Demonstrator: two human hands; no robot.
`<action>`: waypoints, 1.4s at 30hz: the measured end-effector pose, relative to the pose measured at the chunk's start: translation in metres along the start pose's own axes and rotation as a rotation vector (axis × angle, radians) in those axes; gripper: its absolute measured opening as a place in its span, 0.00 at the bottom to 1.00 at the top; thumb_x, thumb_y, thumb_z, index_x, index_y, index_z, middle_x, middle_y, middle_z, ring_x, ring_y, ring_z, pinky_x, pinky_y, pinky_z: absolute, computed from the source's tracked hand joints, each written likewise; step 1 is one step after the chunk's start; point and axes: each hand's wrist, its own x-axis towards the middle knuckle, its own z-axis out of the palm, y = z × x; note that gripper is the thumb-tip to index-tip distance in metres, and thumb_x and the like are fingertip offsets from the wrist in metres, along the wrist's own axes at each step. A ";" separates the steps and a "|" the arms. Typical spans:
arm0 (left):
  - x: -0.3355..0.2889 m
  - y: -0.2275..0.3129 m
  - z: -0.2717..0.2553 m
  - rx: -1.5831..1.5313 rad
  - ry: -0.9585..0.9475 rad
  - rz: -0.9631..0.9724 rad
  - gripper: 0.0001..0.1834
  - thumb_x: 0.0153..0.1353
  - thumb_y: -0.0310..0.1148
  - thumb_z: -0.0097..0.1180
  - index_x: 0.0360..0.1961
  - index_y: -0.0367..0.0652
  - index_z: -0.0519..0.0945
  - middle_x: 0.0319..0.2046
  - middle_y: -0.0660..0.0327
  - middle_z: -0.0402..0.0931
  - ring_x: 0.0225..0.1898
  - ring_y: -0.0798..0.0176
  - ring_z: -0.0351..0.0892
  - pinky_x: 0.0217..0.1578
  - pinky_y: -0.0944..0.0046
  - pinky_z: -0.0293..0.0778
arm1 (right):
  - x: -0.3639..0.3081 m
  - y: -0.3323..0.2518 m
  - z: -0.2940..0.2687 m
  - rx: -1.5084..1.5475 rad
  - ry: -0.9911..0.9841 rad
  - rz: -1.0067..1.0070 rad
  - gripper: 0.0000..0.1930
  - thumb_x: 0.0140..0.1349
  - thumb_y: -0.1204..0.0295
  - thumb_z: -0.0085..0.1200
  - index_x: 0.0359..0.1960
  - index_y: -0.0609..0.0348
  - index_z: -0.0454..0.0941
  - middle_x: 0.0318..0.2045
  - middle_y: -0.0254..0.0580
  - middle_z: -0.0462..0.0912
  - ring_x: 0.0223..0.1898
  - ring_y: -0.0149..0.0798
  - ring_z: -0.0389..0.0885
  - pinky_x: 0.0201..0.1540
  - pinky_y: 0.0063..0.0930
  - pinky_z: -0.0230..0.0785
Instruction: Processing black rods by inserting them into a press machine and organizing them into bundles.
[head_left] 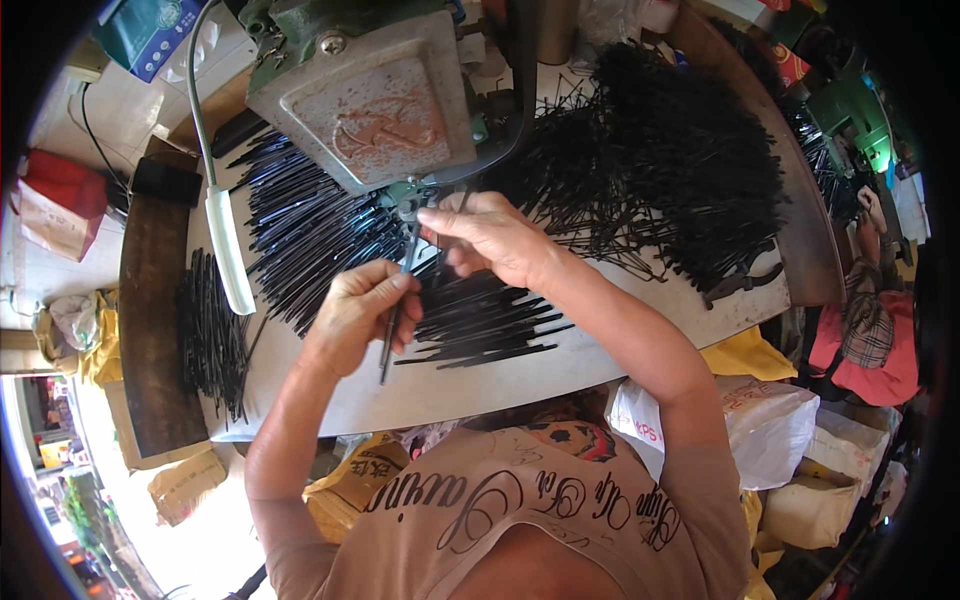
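My left hand (366, 300) is closed in a pinch around a thin black metal rod (411, 247), which slants up to the working head of a green and grey bench machine (390, 125). The rod's lower end sticks out beneath my fingers. My right hand (492, 238) is just under that head, thumb and forefinger pinched at the rod's upper end; the exact contact is partly hidden. Behind my hands lies a fanned heap of black rods (300, 225). More loose rods (480, 325) lie on the table close to my right wrist.
A large tangled pile of black ribs (690, 160) covers the table's right side, with black pliers (745, 283) at its edge. A white lamp (230, 250) hangs at left, near a smaller rod bundle (213, 340). Raised wooden boards (160, 350) border the table. Another person (868, 330) works at far right.
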 end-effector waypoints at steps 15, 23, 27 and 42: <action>0.011 0.008 0.009 -0.175 -0.301 -0.114 0.11 0.59 0.32 0.48 0.27 0.33 0.74 0.16 0.56 0.72 0.09 0.71 0.65 0.07 0.76 0.56 | -0.019 -0.009 -0.038 0.159 -0.262 -0.033 0.08 0.58 0.71 0.51 0.32 0.66 0.73 0.30 0.44 0.78 0.28 0.37 0.80 0.31 0.28 0.77; 0.014 0.009 0.016 0.170 -0.122 -0.018 0.09 0.55 0.30 0.53 0.27 0.33 0.75 0.14 0.57 0.73 0.08 0.72 0.64 0.08 0.74 0.56 | -0.019 -0.001 -0.036 0.206 -0.205 -0.111 0.08 0.58 0.73 0.49 0.33 0.67 0.73 0.31 0.46 0.78 0.32 0.40 0.80 0.35 0.31 0.76; 0.018 -0.008 0.030 0.911 0.339 0.580 0.11 0.48 0.26 0.56 0.34 0.34 0.73 0.28 0.53 0.73 0.26 0.58 0.72 0.28 0.60 0.67 | -0.011 -0.002 -0.037 0.336 -0.026 -0.137 0.08 0.57 0.75 0.49 0.34 0.68 0.73 0.32 0.48 0.78 0.33 0.42 0.80 0.38 0.33 0.76; 0.075 -0.005 0.000 -0.632 0.157 0.153 0.12 0.56 0.35 0.53 0.30 0.35 0.73 0.20 0.57 0.75 0.18 0.67 0.71 0.18 0.71 0.63 | 0.017 0.000 -0.038 0.472 0.166 -0.271 0.08 0.57 0.78 0.45 0.35 0.71 0.71 0.34 0.55 0.77 0.36 0.48 0.79 0.41 0.38 0.75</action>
